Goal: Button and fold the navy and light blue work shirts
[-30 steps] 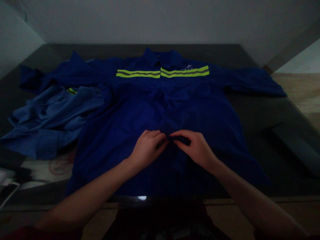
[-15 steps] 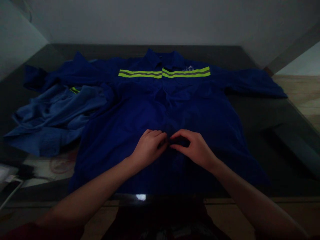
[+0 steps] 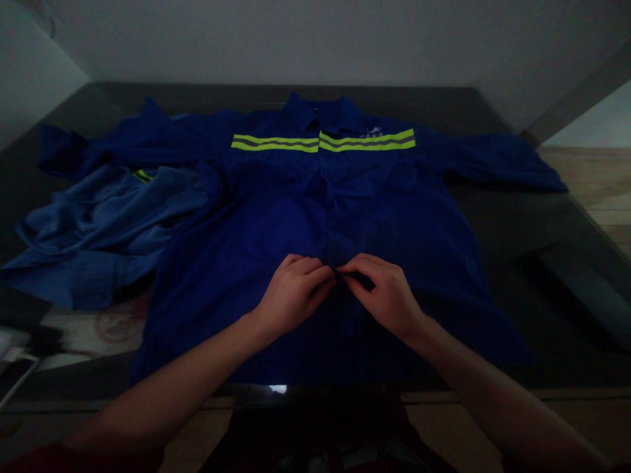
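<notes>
A dark blue work shirt (image 3: 276, 217) lies front up, its collar at the far side and a yellow-green reflective band (image 3: 367, 141) across the chest. Over the lower part of its button placket my two hands meet, fingertips almost touching. My left hand (image 3: 298, 286) is closed, thumb against fingers, on the shirt's front edge. In a pinch of thumb and forefinger, my right hand (image 3: 387, 289) grips the placket from the other side. Whether a button sits between the fingertips is too dark to make out. Higher up the placket a button (image 3: 330, 223) shows.
A crumpled lighter blue garment (image 3: 113, 223) lies left of the shirt, partly over a sheet with a red round print (image 3: 118, 322). A white cable (image 3: 22, 381) and plug are at the left front. A dark flat case (image 3: 582, 295) rests at the right on the dark table (image 3: 513, 230).
My fingertips have drawn closer together, and the left hand's fingers have closed more on the placket. The shirt lies as before, with the view shifted slightly.
</notes>
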A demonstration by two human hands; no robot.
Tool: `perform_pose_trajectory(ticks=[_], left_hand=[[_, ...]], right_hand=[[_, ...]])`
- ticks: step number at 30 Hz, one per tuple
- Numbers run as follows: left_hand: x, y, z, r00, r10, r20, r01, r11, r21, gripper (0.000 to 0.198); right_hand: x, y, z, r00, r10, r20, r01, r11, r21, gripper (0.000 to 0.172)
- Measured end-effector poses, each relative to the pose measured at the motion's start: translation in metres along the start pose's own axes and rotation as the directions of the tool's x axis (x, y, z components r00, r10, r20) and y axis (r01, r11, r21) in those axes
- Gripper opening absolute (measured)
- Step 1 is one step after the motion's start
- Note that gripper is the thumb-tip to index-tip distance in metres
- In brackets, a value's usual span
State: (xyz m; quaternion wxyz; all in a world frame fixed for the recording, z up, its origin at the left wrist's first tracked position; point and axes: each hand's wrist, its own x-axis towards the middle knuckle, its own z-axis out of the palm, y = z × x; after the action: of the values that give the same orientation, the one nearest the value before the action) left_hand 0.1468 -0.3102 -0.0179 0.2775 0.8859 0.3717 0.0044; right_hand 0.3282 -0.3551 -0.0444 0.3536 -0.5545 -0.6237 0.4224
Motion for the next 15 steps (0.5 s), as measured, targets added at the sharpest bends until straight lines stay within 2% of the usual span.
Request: perform_pose_trajectory(ticks=[5,15], left_hand=[[-0.0006,0.0021,-0.0018,0.999,0.007,-0.035,-0.006,0.999,0.032,0.014],[-0.0003,0.0047,-0.0031,0.997,0.035,-0.062,-0.028,0.995,0.100,0.017]], right_hand=[[0.0024,-0.0024,-0.0051,0.997,0.032,0.071,-0.038,0.996,0.086,0.023],[0.0013,-0.0040,-0.0068,0.990,0.064,0.123,-0.070,0.996,0.047,0.026]])
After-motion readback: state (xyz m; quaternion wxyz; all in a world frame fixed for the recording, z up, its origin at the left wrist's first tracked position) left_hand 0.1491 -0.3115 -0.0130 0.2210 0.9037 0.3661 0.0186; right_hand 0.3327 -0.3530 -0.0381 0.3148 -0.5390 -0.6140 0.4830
